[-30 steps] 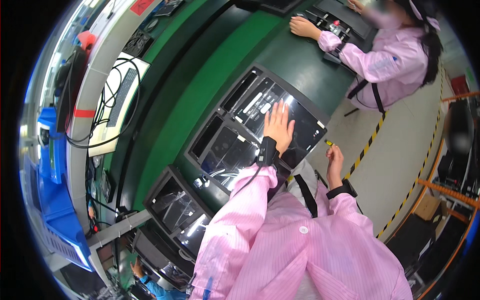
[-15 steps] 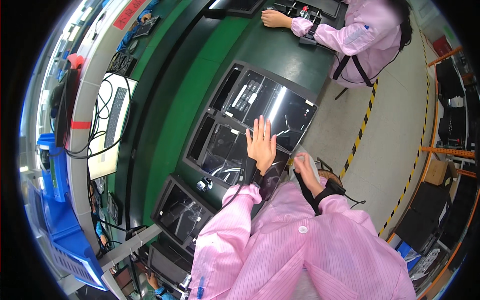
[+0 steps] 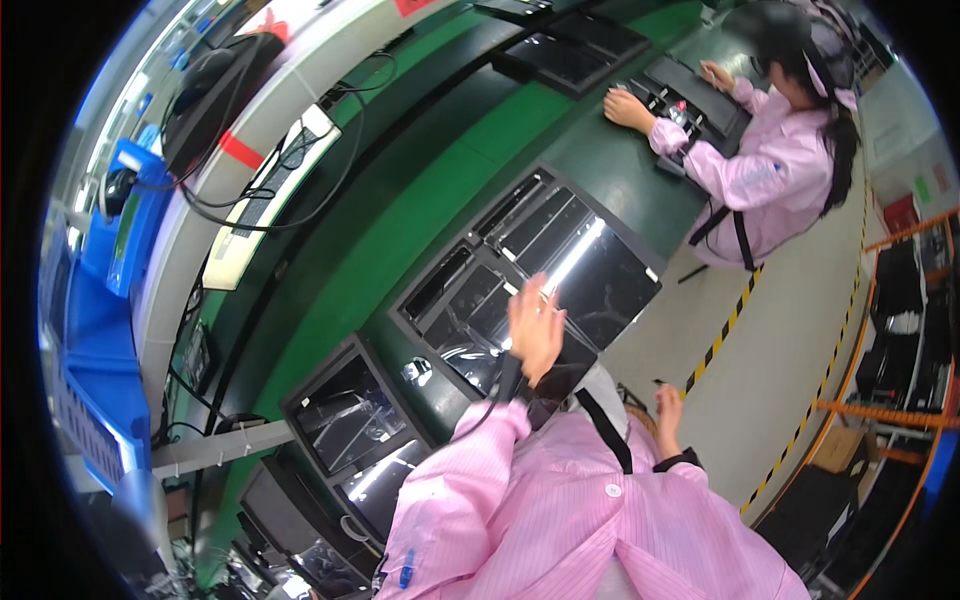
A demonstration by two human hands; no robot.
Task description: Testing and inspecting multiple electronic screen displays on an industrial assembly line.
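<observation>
Two dark-framed glossy panels lie flat, side by side, on a green-topped workbench, in front of the wearer. The left hand (image 3: 537, 333), slightly blurred, is at the border between the upper-right glossy panel (image 3: 607, 287) and the lower-left glossy panel (image 3: 468, 312). Its fingers are extended and a little spread, with nothing visible in their grasp; whether they touch or hover cannot be told. From these fingertips, most of the upper-right panel lies ahead and to the right, most of the lower-left panel to the left. The left hand is clearly the nearer; the right hand (image 3: 667, 412) lies apart, beyond the bench edge, over the floor side. Its fingers are bent near a small dark item (image 3: 658, 381); whether they grip it cannot be told.

Orientation: the long axis of the upper-right unit appears to run obliquely, upper left to lower right, crossing the line of the left fingers. Its narrow strip (image 3: 512, 207) marks the end pointing away from the wearer, toward the green band (image 3: 405, 225); the opposite end points to the bench edge. The lower-left unit lies roughly parallel. A small pale object (image 3: 417, 371) rests just beside it.
</observation>
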